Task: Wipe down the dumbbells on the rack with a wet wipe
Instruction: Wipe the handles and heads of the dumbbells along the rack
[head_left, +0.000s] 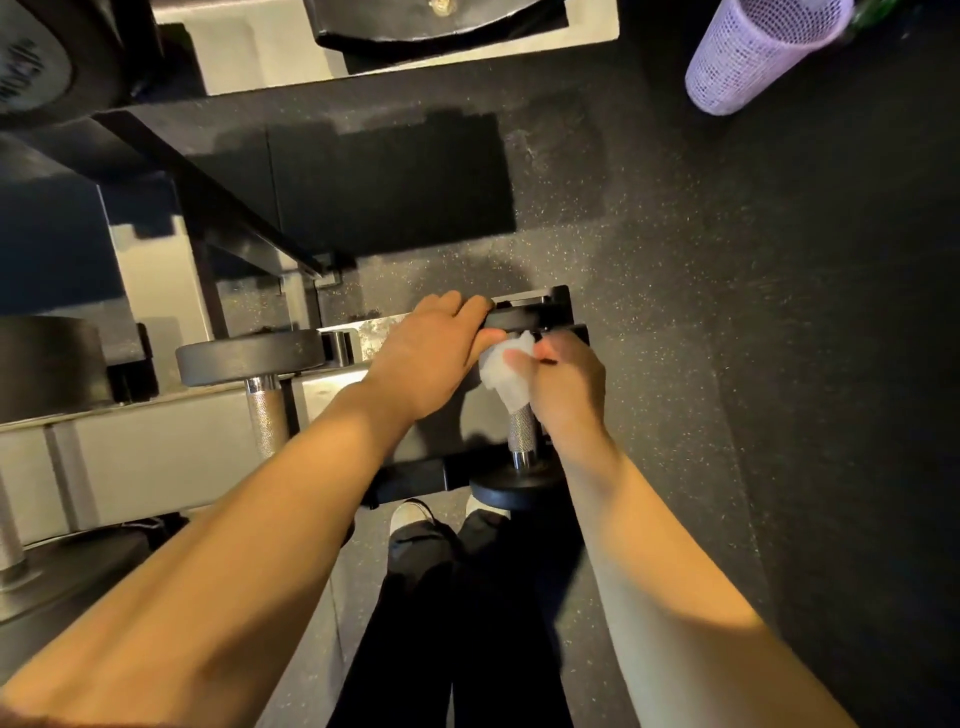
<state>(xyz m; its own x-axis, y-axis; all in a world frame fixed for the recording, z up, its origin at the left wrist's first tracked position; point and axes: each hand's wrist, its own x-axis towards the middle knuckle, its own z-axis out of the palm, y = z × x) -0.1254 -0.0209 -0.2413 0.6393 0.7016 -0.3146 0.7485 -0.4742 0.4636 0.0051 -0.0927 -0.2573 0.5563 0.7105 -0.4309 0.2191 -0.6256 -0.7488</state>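
Both of our hands work on the small dumbbell (521, 435) at the right end of the rack (156, 457), close together but not touching each other. Our left hand (431, 358) lies over the far weight plate of that dumbbell, its fingers curled round the plate's edge. Our right hand (569, 387) holds the white wet wipe (505, 371) wrapped round the upper part of the knurled metal handle, just below that far plate, with the thumb pressing on the wipe. Below the wipe the bare handle shows, and the near plate sits at the rack's front edge, just above our shoes (410, 514). A second dumbbell (252, 358) rests on the rack just to the left, apart from both hands, its dark plate and silver handle plain to see. Larger dark weights sit at the left edge of the view, partly cut off. We stand on dark speckled rubber flooring (701, 312), and our dark trousers (467, 623) fill the bottom middle between our forearms. At the upper right a lilac mesh-covered roll (753, 52) lies on the floor, well apart from the rack.
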